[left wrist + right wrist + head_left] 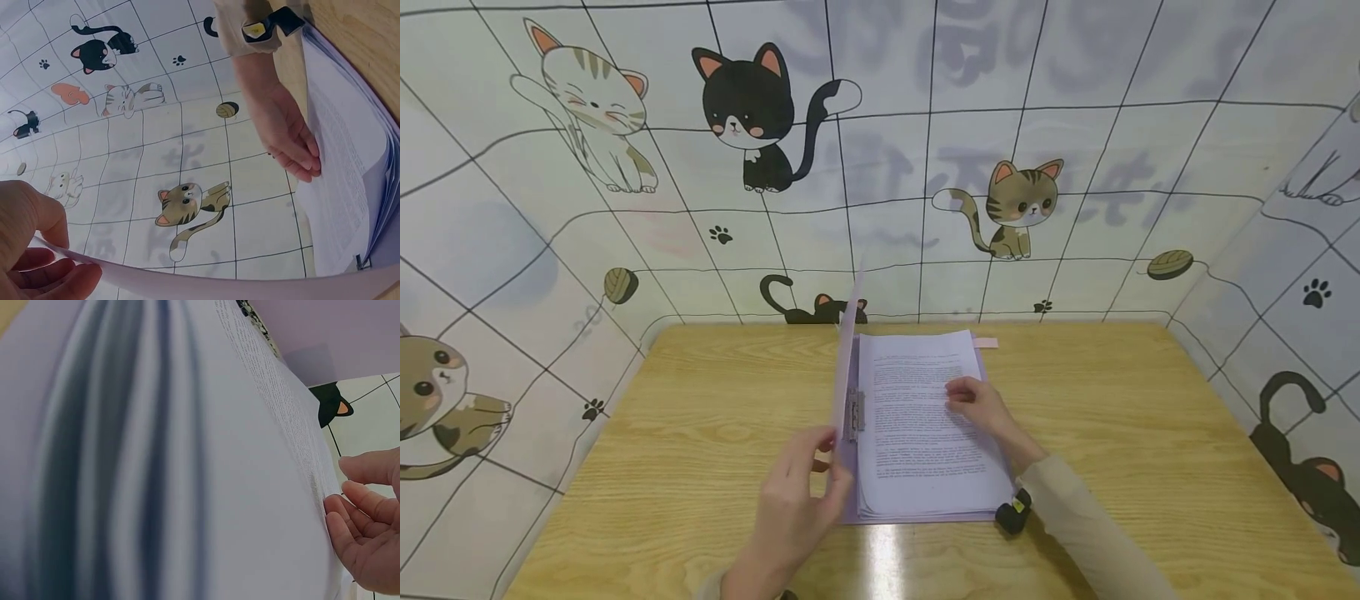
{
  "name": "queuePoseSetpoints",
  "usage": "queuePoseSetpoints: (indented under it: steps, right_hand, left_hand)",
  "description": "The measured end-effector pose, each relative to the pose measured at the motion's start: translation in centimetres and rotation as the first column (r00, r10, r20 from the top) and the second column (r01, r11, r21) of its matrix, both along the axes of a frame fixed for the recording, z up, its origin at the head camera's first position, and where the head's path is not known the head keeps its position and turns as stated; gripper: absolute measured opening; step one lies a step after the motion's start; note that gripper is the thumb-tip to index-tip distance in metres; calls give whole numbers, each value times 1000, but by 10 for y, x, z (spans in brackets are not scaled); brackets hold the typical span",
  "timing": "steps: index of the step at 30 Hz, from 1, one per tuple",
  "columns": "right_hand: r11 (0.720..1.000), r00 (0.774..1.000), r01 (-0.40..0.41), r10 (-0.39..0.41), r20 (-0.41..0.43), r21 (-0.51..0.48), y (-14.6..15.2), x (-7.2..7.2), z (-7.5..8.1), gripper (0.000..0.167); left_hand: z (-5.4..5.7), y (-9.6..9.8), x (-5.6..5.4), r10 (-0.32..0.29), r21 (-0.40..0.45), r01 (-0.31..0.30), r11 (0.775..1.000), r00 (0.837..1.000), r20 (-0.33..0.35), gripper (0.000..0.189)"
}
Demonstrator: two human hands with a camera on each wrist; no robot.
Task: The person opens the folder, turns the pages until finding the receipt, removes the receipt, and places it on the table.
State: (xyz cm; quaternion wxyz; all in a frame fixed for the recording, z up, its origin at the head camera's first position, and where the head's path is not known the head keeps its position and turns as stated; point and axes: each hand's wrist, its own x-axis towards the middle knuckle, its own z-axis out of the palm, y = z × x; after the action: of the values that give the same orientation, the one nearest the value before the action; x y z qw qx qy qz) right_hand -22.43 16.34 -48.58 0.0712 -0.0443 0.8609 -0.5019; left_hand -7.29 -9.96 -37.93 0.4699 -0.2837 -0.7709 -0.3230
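A light purple clip folder lies on the table, its front cover (847,358) standing nearly upright on the left. With thumb and fingers my left hand (797,492) pinches the cover's free edge, as the left wrist view also shows along the cover (206,284). A stack of printed sheets (917,496) lies in the folder beside its metal clip (854,414). My right hand (985,408) is over the right side of the top sheet, fingers loosely bent. In the right wrist view its fingertips are right at the printed page (294,437), gripping nothing.
A pale pink tab (986,342) sticks out at the folder's upper right. The wooden table (1097,392) ends at a wall sheet with printed cats (895,208). A black wrist device (1013,512) hangs by the right sleeve (1075,508), over the folder's lower right corner.
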Motion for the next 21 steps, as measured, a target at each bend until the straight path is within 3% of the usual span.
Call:
queuePoseSetpoints:
  steps: [12,21]
  right_hand:
    - [999,1000,-25,25,-10,23,1,1,2,26]
    - [999,999,-31,32,-22,41,1,0,-2,26]
  left_hand:
    - [11,-24,3,56,50,-57,997,998,25,34]
    - [11,-45,7,163,113,-160,981,987,-17,42]
